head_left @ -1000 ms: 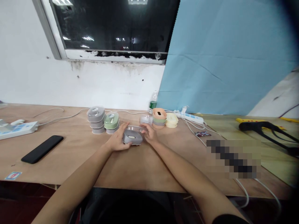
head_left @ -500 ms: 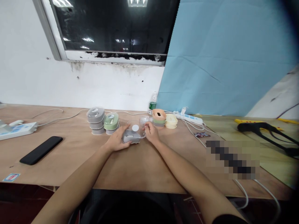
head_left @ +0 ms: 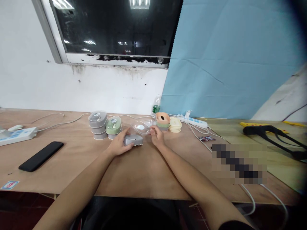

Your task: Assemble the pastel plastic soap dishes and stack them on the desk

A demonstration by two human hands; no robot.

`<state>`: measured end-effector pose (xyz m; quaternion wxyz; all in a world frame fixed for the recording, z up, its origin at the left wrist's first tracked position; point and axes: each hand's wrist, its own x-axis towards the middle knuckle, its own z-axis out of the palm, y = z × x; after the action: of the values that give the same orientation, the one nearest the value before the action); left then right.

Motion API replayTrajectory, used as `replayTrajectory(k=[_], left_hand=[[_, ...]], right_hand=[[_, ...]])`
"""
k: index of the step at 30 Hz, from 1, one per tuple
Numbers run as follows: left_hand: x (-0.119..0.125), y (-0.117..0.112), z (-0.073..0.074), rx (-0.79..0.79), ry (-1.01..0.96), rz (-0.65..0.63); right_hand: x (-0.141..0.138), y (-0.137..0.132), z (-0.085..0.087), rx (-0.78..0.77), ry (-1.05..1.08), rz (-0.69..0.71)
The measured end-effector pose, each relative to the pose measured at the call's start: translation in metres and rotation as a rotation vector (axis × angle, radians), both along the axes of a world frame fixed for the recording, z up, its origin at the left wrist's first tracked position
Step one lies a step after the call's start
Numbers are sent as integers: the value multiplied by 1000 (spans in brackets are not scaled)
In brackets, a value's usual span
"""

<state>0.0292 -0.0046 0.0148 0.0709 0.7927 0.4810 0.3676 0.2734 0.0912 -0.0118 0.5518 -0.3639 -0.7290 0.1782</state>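
On the tabletop, my left hand (head_left: pixel 120 143) is closed round the left end of a small grey plastic box (head_left: pixel 134 140). My right hand (head_left: pixel 157 136) pinches the edge of a clear plastic lid (head_left: pixel 145 130) with a round white sticker. The lid is tilted, up behind the box and apart from it. A green-topped box (head_left: pixel 113 125) on a grey one stands just beyond my left hand. Behind my right hand are an orange-topped stack (head_left: pixel 162 118) and a pile of pale yellow pieces (head_left: pixel 175 125).
A stack of grey lidded boxes (head_left: pixel 98 121) stands at the back left. A black phone (head_left: pixel 41 156) and a power strip (head_left: pixel 20 135) lie at the left. A green-labelled bottle (head_left: pixel 156 109), another power strip (head_left: pixel 195 122) and white cables run along the back.
My right hand has lifted the clear lid up and away from the grey box. The box stays in my left hand, its grey top now uncovered.
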Motion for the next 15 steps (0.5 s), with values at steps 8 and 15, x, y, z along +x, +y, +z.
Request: replayTrajectory(k=[8,15], left_hand=[[-1,0,-1,-6,10,-8],[-1,0,-1,-1,21,1]], right_hand=[[-1,15,-5,-20,-17,-132],[9,30,-5,-45,-34,-228]])
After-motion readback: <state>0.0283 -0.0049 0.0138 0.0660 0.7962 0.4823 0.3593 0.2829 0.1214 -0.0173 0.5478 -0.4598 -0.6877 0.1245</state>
